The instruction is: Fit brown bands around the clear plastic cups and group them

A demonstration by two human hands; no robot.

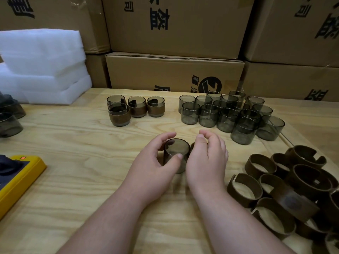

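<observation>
Cardboard boxes point(174, 24) wall the wooden surface point(73, 143). Left hand point(154, 162) grips a bare cup point(176, 153) at centre; right hand point(207, 158) curls round a barely visible brown band point(192, 145). Four banded cups point(136, 109) grouped; unbanded cups point(231, 112) and loose bands point(286, 184) remain.

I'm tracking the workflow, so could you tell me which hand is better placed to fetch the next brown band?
Probably the right hand: the pile of brown split-ring bands lies on its side, while the left hand grips the smoky clear plastic cup.
</observation>
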